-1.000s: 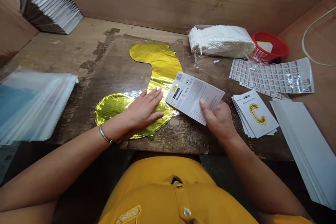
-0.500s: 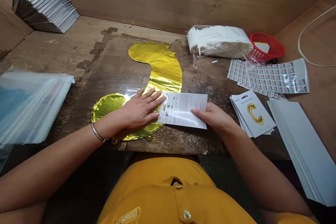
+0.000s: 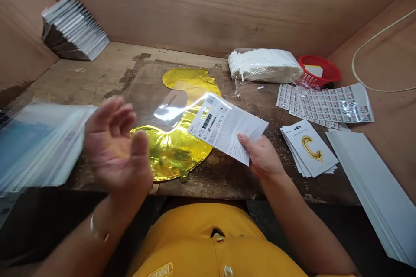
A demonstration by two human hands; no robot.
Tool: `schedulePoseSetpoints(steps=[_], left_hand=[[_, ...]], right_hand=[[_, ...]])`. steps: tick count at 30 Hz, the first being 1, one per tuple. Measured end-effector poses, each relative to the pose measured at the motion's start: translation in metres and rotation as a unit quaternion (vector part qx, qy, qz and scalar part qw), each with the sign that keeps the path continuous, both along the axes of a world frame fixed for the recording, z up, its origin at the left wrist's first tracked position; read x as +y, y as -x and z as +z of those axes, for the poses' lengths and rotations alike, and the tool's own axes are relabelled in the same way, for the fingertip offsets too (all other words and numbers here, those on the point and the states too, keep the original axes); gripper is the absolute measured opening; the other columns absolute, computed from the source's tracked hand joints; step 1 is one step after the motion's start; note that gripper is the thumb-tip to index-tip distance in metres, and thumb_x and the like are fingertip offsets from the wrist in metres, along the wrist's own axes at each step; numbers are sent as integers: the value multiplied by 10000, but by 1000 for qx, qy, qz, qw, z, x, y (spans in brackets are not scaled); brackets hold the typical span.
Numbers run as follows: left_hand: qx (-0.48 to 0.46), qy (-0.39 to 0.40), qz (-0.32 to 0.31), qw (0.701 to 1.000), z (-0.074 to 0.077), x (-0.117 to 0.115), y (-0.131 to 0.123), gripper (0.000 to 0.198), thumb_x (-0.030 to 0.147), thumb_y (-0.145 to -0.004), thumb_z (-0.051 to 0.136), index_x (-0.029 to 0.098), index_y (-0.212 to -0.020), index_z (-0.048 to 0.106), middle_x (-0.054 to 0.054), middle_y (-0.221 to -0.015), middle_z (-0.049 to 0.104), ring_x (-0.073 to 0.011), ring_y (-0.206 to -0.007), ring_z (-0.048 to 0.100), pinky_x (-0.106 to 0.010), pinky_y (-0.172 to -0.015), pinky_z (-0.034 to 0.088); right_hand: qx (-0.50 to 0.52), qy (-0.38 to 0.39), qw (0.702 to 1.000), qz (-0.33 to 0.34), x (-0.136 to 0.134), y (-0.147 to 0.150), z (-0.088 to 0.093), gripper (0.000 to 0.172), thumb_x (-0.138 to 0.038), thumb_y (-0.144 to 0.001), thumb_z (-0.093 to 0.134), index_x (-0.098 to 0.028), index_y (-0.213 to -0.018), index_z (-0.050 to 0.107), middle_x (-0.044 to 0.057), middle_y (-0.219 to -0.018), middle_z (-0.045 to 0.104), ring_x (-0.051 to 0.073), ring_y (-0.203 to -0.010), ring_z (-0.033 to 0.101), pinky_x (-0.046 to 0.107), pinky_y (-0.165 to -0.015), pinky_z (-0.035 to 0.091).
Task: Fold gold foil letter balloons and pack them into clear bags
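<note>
Worn table [image 3: 240, 178] holds gold foil balloon [image 3: 183, 153]; right hand [image 3: 265, 158] pinches printed card [image 3: 225, 127], left hand [image 3: 115, 151] hovers, thumb and fingers apart

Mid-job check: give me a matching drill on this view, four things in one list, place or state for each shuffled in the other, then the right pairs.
Things
1. left hand
2. right hand
3. gold foil shape
4. red basket

Place or state
A. lying flat on the table, partly covered
B. at the back, just right of the wrapped white sticks
C. raised, palm in view, nothing visible in its grasp
D. gripping the printed card by one end

Pairs: 1-C, 2-D, 3-A, 4-B
</note>
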State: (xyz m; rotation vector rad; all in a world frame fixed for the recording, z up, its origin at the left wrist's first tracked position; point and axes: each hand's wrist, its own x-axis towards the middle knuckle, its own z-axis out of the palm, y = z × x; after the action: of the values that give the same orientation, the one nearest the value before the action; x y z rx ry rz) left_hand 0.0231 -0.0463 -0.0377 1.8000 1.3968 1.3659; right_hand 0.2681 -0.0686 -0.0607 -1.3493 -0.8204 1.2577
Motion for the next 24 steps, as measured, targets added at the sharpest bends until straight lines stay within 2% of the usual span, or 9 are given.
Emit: schedulePoseSetpoints(steps=[1,2,4,5,7,10,14,18,24], left_hand=[[-65,46,7,997,1,-12,-6,532,610,-967,304,373,-1442,345,-50,-1445,471,-286,-1354,447,-528,-1064,440],[-156,128,-26,979,-1,-21,-14,506,627,-956,322,357,-1363,453,-65,-1365,550,-271,-1271,538,-484,-1021,498],[-321,277,-95,901,-11,-28,-34,506,657,-877,489,271,-1186,593,-103,-1234,650,-273,-1154,625,-433,-950,562],[-390,317,-97,859,-17,-26,-43,497,629,-807,616,240,-1117,619,-104,-1195,676,-280,-1140,634,-422,-939,570],[-478,328,-49,813,-30,-16,-56,499,513,-669,791,210,-1036,640,-90,-1127,712,-287,-1123,645,-409,-927,577],[-526,326,11,786,-43,-3,-62,492,393,-552,877,199,-952,667,-72,-997,749,-291,-1038,686,-418,-895,591],[-518,341,-2,784,-51,-13,-69,486,393,-531,893,200,-926,686,-71,-982,754,-302,-998,698,-452,-912,585],[-479,319,-54,816,-52,-25,-76,485,454,-571,878,209,-946,691,-75,-1071,736,-288,-1044,682,-430,-974,554],[-474,302,-25,827,-43,-17,-68,480,430,-567,881,201,-939,681,-87,-1043,739,-306,-1033,683,-446,-942,560]], right_hand=[[-5,-17,1000,-21,-4,1,1,517,-514,-664,771,-181,-1053,699,110,-1063,745,315,-979,698,435,-804,597],[-11,-25,999,-33,-7,4,2,533,-530,-680,760,-181,-1077,695,113,-1080,741,319,-994,694,437,-806,599],[-26,-22,999,-15,-14,9,1,534,-559,-719,729,-181,-1094,695,115,-1087,739,319,-991,696,436,-804,603],[-35,-16,999,14,-18,11,0,519,-565,-740,715,-181,-1089,700,114,-1087,739,314,-992,697,430,-813,601],[-55,-13,995,77,-26,10,-1,486,-548,-765,710,-190,-1095,700,106,-1100,736,295,-1003,694,407,-825,597],[-67,10,990,127,-41,-1,-2,394,-502,-756,746,-197,-1004,715,91,-992,756,252,-871,719,360,-717,614],[-43,58,994,85,-51,-10,-6,335,-477,-709,794,-167,-681,670,43,-654,709,165,-544,670,286,-551,592],[-48,23,998,35,-48,1,-7,317,-463,-700,802,-172,-691,675,15,-625,684,133,-505,641,238,-506,560],[-95,24,995,32,-55,18,-8,318,-456,-773,739,-178,-642,656,22,-589,677,99,-424,557,207,-439,458]])
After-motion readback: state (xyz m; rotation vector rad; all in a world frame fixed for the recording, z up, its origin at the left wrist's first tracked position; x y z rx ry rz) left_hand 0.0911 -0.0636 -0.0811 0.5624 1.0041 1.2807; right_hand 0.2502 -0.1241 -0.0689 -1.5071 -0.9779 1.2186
